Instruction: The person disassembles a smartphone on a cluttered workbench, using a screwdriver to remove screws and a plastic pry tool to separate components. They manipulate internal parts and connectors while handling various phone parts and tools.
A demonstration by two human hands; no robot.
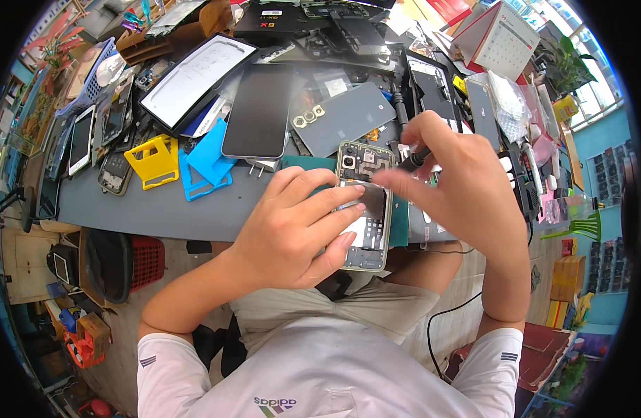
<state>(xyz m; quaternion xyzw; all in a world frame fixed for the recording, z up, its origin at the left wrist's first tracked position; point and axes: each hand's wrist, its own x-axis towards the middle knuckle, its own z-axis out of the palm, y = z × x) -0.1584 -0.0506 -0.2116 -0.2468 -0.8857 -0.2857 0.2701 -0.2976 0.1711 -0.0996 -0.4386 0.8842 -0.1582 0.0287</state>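
The left hand (285, 223) lies over the left side of the phone (377, 209), fingertips touching its exposed interior. Whether this grip clamps the phone or only steadies it cannot be told, as the palm side is hidden. The phone lies opened, its inner parts facing up, at the near edge of the counter (174, 216). A green mat (400, 226) shows beside it on the right.

The right hand (467, 174) is above the upper right of the phone. Its grip is narrow, closed around a dark tool (414, 160). The tool's tip is not clear, so contact with the phone cannot be confirmed.

The step in hand appears to be fine tool work at the phone's upper end, near the camera (348, 161). The next move likely calls for a steady phone, an aligned tip and light pressure; a slip could damage exposed parts.

Beyond the phone lies a grey panel (355, 122) with three lens rings. Left of the phone are a blue stand (212, 157) and a yellow stand (153, 161); beyond it to the left lies a black handset (257, 108). Far beyond it to the right stands a calendar (498, 42).
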